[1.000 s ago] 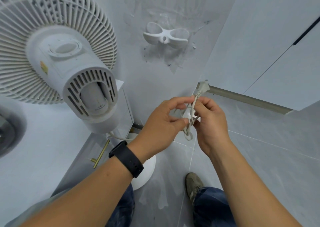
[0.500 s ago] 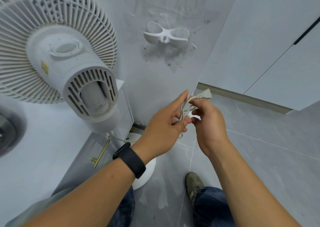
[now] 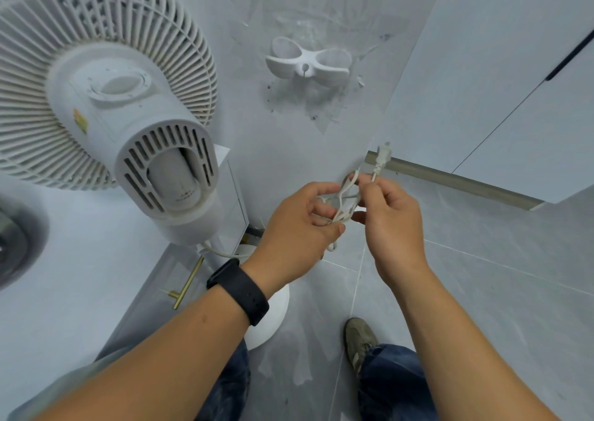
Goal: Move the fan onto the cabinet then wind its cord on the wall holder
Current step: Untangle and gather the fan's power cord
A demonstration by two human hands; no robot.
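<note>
A fan [image 3: 106,99] stands on the cabinet [image 3: 80,276] at the frame's left, the wall holder [image 3: 308,62] at upper centre. At centre, left hand [image 3: 299,227] and right hand [image 3: 392,224] hold the cord [image 3: 345,199] between them, its plug [image 3: 383,157] just above.

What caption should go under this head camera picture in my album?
Both hands, left hand and right hand, untangle the fan cord below the empty wall holder.

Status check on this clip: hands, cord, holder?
Left hand and right hand both pinch the bunched cord, plug free. Fan on cabinet. Wall holder bare, path unobstructed.
</note>
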